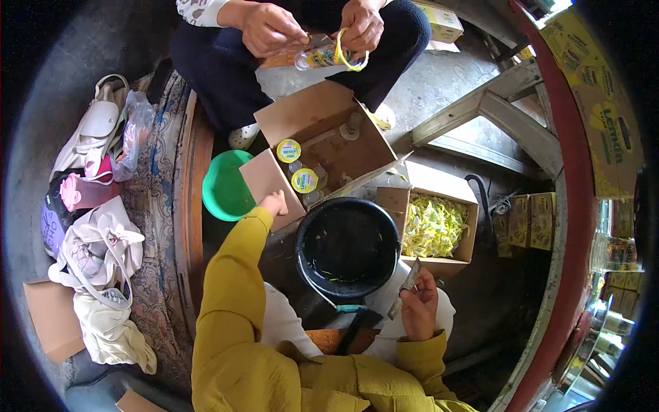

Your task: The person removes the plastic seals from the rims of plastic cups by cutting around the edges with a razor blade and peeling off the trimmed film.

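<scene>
My left hand (274, 204) is at the near-left flap of an open cardboard box (329, 103), its fingers bent and partly hidden, so what they hold cannot be made out. Inside that box, two round containers with yellow lids (304, 180) stand near the left wall, and a clear container (351, 127) lies at the far right. My right hand (419, 305) grips a flat metal blade (405, 288) beside my knee. Between my hands sits a black bucket (349, 242) with a few yellow scraps in it.
Opposite, a person's hands (273, 29) handle a clear container with a yellow strip (350, 51). A green basin (228, 185) is left of the box. Yellow scraps (436, 225) fill a smaller box at right. Bags (99, 254) lie far left; a wooden frame (518, 130) stands right.
</scene>
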Motion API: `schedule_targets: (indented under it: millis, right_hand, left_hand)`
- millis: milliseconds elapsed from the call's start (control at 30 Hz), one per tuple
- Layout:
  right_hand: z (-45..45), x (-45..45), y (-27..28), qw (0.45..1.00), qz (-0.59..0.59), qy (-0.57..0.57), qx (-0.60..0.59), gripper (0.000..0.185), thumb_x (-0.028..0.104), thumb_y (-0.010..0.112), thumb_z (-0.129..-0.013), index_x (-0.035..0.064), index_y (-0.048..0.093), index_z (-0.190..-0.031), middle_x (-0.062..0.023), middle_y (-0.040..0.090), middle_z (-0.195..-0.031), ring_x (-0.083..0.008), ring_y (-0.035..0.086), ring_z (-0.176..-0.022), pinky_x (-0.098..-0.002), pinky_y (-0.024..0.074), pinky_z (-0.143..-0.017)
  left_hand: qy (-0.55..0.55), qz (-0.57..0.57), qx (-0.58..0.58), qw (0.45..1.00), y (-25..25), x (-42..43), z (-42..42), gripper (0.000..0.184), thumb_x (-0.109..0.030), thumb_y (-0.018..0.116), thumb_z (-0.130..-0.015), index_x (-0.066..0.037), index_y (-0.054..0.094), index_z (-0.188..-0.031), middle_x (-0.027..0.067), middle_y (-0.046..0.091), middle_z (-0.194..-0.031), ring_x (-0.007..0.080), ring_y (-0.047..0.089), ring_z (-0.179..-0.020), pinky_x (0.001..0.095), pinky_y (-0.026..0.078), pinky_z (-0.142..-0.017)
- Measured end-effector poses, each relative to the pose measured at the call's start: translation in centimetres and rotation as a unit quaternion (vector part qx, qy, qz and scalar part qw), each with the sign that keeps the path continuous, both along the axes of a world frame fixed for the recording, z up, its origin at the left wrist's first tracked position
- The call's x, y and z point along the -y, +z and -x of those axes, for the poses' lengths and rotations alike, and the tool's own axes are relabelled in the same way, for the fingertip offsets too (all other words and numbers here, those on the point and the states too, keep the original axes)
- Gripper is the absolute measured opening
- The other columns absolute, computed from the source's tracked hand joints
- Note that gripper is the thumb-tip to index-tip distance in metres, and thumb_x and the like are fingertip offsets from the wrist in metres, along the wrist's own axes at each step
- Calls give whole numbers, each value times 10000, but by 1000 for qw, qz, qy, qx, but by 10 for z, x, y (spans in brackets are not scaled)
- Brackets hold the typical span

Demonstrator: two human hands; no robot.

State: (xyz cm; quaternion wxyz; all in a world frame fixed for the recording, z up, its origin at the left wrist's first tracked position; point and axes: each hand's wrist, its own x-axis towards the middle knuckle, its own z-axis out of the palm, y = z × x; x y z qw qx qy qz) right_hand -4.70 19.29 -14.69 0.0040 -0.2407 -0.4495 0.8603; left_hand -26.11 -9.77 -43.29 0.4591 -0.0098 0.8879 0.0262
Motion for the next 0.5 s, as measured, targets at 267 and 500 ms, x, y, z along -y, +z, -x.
schedule_targets:
  millis: [267, 500]
  right_hand:
    - [6, -1, 1, 1000, -17, -5, 17, 485, -133, 618, -668, 44, 488, -1100, -17, 546, -922, -115, 537, -865, -235, 460, -714]
    - [4, -4, -2, 999, -21, -1, 31, 495, -146, 622, -649, 44, 489, -1086, -6, 517, -917, -106, 530, -859, -214, 459, -693]
  left_hand:
    - [-26, 24, -6, 999, 52, -34, 30, 564, -192, 628, -660, -69, 419, -1169, 151, 513, -1158, 276, 513, -1064, 438, 434, -837]
    - [-179, 17, -268, 946, 35, -75, 30, 793, -278, 761, -546, -142, 362, -1217, 72, 380, -1156, 251, 401, -1087, 461, 443, -753]
